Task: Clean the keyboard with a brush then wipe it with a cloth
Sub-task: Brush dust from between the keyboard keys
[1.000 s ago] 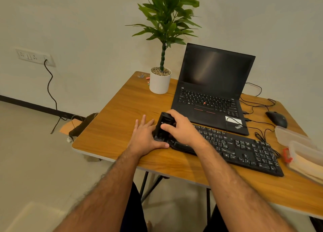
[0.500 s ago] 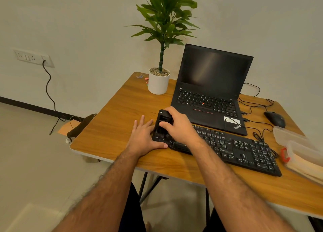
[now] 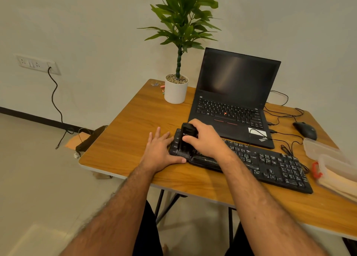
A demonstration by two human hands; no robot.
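Note:
A black keyboard lies slantwise on the wooden table, in front of the laptop. My right hand grips a black brush that stands on the keyboard's left end, bristles down on the keys. My left hand rests flat on the table against the keyboard's left edge, fingers straight, thumb along the front edge. No cloth is plainly visible; a pale folded thing sits in a clear box at the right edge.
An open black laptop stands behind the keyboard. A potted plant is at the back left. A black mouse and tangled cables lie at the right, near clear plastic boxes.
The right hand has drawn the brush a little toward the keyboard's front edge. The left hand stays put against the keyboard's left end.

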